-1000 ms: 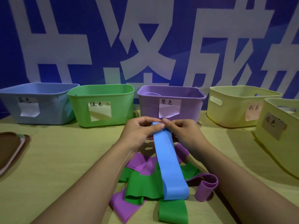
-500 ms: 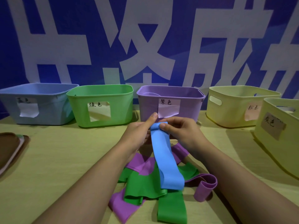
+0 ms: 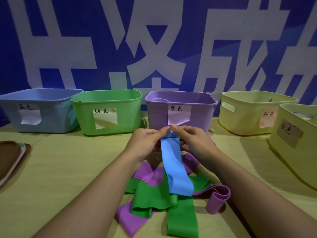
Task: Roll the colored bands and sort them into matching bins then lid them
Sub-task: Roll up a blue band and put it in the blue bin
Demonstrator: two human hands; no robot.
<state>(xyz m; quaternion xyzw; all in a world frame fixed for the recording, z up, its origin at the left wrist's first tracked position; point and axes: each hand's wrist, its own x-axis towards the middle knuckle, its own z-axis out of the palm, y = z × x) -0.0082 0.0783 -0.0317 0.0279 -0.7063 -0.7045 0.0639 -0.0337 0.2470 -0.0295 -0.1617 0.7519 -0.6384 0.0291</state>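
1. The blue band [image 3: 173,162] lies with its long axis running from the person toward the purple bin [image 3: 180,109]; its far end is lifted just in front of that bin, and its near end rests on the pile of bands [image 3: 154,194].
2. The left hand [image 3: 145,141] and the right hand [image 3: 192,140] meet at the far end of the blue band, each pinching it between thumb and curled fingers, forearms converging toward the purple bin.
3. The pile, nearer the person than the purple bin, shows green and purple bands overlapping; their number cannot be counted.
4. Five bins stand in a row: a blue bin [image 3: 34,110] and a green bin [image 3: 106,110] left of the purple bin, and two yellow bins [image 3: 248,112] to its right.
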